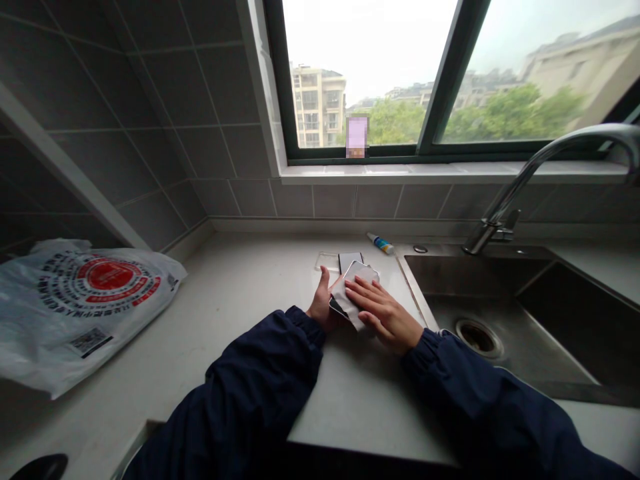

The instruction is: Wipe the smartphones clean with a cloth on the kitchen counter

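Note:
My left hand is closed around the near left side of a smartphone, thumb pointing up along its edge. The phone is tilted above the counter, its face pale with reflected light. A light grey cloth lies over part of that face. My right hand presses the cloth against the phone, fingers stretched across it and thumb by its lower corner. Just behind the phone lie a flat pale rectangle with dark edges and a clear rectangular frame-like piece.
A white tube with a blue label lies near the sink's back left corner. To the right are a steel sink and a curved faucet. A printed plastic bag rests on the pale counter at left. A window is ahead.

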`<state>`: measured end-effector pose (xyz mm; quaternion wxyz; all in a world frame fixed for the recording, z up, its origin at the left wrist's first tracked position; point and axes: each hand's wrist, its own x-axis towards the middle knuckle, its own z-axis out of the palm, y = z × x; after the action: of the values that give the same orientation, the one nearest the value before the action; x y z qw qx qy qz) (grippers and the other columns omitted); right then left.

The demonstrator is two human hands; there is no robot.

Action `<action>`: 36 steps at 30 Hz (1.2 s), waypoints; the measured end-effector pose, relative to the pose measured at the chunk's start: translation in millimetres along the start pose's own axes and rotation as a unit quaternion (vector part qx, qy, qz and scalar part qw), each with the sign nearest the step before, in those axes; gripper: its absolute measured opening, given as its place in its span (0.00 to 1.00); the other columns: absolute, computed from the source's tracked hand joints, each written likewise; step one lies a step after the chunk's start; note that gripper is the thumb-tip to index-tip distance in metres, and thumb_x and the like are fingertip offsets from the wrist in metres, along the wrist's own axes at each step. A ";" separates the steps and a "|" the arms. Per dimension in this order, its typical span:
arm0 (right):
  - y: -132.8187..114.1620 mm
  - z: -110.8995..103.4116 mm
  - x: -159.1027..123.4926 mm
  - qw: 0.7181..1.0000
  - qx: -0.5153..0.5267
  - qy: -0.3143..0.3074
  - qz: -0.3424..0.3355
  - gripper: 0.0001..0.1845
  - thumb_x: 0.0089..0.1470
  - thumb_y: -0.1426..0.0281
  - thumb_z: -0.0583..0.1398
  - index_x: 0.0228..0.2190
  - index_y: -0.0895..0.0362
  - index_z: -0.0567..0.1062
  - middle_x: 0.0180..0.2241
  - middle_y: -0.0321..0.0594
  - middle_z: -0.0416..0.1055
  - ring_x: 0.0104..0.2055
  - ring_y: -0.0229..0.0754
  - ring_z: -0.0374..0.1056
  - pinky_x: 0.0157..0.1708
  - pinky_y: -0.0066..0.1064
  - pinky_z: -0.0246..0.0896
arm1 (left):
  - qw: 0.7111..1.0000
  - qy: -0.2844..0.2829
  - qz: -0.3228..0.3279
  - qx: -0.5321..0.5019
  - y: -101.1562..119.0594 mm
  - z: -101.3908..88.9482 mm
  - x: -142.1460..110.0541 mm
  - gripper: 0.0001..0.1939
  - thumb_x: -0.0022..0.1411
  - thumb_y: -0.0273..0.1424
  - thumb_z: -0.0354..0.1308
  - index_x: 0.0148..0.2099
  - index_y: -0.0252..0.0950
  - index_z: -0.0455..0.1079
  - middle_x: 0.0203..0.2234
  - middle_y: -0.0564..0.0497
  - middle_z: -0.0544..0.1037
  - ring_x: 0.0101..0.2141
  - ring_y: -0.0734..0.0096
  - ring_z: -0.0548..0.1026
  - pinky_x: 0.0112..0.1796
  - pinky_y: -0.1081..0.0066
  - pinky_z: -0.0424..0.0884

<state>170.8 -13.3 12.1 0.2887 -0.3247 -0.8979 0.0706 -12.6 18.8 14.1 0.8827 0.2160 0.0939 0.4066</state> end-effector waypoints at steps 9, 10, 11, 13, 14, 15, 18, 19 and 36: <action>10.0 0.8 -1.0 0.995 -0.053 0.051 0.074 0.32 0.71 0.54 0.46 0.70 0.50 0.52 0.71 0.46 0.50 0.74 0.54 0.43 0.68 0.61 0.45 | 0.992 -0.025 -0.068 0.104 -0.4 -6.4 -5.3 0.45 0.66 0.62 0.33 0.75 0.41 0.44 0.55 0.34 0.75 0.42 0.48 0.81 0.45 0.48 0.74; 10.9 1.1 -1.2 0.993 -0.057 0.056 0.082 0.32 0.70 0.54 0.46 0.70 0.49 0.51 0.71 0.46 0.49 0.74 0.54 0.42 0.67 0.61 0.45 | 0.988 -0.036 -0.082 0.126 -0.3 -6.7 -6.0 0.45 0.65 0.63 0.33 0.75 0.44 0.42 0.54 0.34 0.75 0.38 0.50 0.81 0.41 0.49 0.75; 11.4 1.4 -1.3 0.993 -0.059 0.060 0.088 0.33 0.70 0.54 0.46 0.71 0.49 0.50 0.72 0.46 0.48 0.74 0.54 0.41 0.67 0.61 0.45 | 0.984 -0.047 -0.093 0.144 -0.2 -6.4 -6.6 0.46 0.64 0.64 0.33 0.76 0.46 0.41 0.54 0.35 0.76 0.34 0.52 0.82 0.37 0.51 0.76; 11.7 1.9 -1.3 0.991 -0.061 0.066 0.097 0.33 0.70 0.54 0.47 0.71 0.49 0.48 0.72 0.46 0.46 0.75 0.54 0.38 0.67 0.61 0.44 | 0.979 -0.064 -0.098 0.169 0.0 -4.7 -7.4 0.46 0.64 0.64 0.33 0.76 0.48 0.39 0.52 0.35 0.76 0.29 0.55 0.81 0.32 0.54 0.77; 11.5 2.1 -1.3 0.991 -0.062 0.068 0.100 0.34 0.70 0.54 0.47 0.71 0.49 0.48 0.72 0.46 0.46 0.75 0.54 0.37 0.68 0.61 0.44 | 0.977 -0.068 -0.097 0.177 0.0 -3.5 -7.8 0.45 0.64 0.64 0.34 0.76 0.48 0.39 0.52 0.35 0.76 0.28 0.55 0.81 0.30 0.55 0.77; 11.2 2.4 -1.3 0.991 -0.063 0.069 0.101 0.34 0.70 0.54 0.47 0.71 0.49 0.47 0.72 0.46 0.45 0.75 0.54 0.37 0.68 0.61 0.44 | 0.976 -0.068 -0.097 0.181 0.0 -2.3 -8.1 0.45 0.64 0.64 0.34 0.76 0.48 0.39 0.52 0.35 0.76 0.28 0.54 0.81 0.28 0.56 0.76; 10.6 3.9 -1.4 0.990 -0.068 0.071 0.101 0.34 0.70 0.54 0.47 0.71 0.51 0.47 0.73 0.48 0.45 0.75 0.54 0.36 0.68 0.61 0.44 | 0.977 -0.052 -0.094 0.183 -0.4 -0.9 -8.8 0.45 0.65 0.63 0.35 0.75 0.46 0.42 0.52 0.34 0.76 0.28 0.53 0.81 0.26 0.57 0.76; 10.5 4.7 -1.6 0.990 -0.069 0.071 0.101 0.35 0.70 0.54 0.47 0.71 0.51 0.47 0.72 0.48 0.45 0.75 0.54 0.36 0.67 0.62 0.44 | 0.978 -0.047 -0.093 0.181 -0.7 -1.5 -8.7 0.44 0.65 0.63 0.35 0.75 0.46 0.43 0.52 0.34 0.76 0.29 0.53 0.81 0.26 0.57 0.76; -26.8 4.8 2.4 0.999 0.010 -0.052 -0.003 0.35 0.69 0.54 0.50 0.70 0.54 0.51 0.71 0.48 0.49 0.74 0.56 0.40 0.69 0.60 0.42 | 0.997 0.068 -0.001 0.039 -6.7 3.5 -2.1 0.50 0.65 0.64 0.34 0.66 0.25 0.63 0.46 0.30 0.79 0.47 0.49 0.79 0.55 0.54 0.68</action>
<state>152.1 -32.3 17.6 0.2453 -0.3154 -0.9117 0.0958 -8.3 12.3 14.2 0.8657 0.2220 0.1698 0.4154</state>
